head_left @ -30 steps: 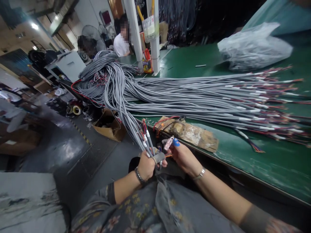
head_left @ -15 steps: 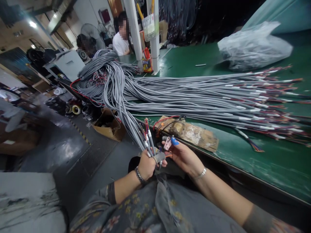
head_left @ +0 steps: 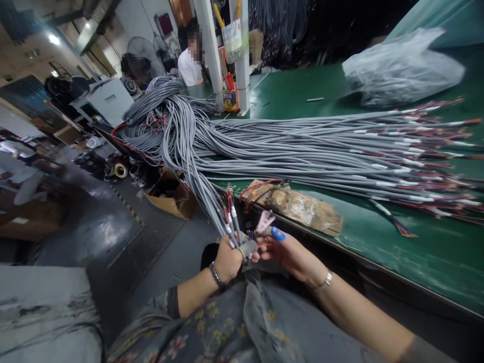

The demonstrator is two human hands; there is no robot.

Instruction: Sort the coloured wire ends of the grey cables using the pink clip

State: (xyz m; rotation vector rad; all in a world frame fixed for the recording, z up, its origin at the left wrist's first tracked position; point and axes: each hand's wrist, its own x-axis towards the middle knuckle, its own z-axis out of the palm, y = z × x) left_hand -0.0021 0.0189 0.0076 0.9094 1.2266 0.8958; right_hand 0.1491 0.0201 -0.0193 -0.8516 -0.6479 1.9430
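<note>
My left hand [head_left: 229, 259] is closed around several grey cables [head_left: 207, 206] below the table's front edge. Its thumb wears a grey wrap, and stripped ends with coloured wires [head_left: 230, 201] and white sleeves stick up above the fist. My right hand [head_left: 289, 254], a blue cover on its thumb, is bent close beside the left fingertips. Between its thumb and fingers is a small pink, V-shaped, clip-like tool [head_left: 265, 221]. An orange wire shows near the right fingertips; where exactly it is gripped I cannot make out.
Many long grey cables [head_left: 287, 146] lie across the green table [head_left: 378, 257], coiled at the left. A worn wooden block [head_left: 306, 209] sits at the front edge. Beyond are a plastic bag [head_left: 401, 70], a post [head_left: 212, 50] and a seated person [head_left: 190, 65]. Below is a cardboard box [head_left: 172, 196].
The pink tool has turned so that its V shape points up and shows more. My right hand has shifted slightly right and down, while the left keeps its hold on the cables.
</note>
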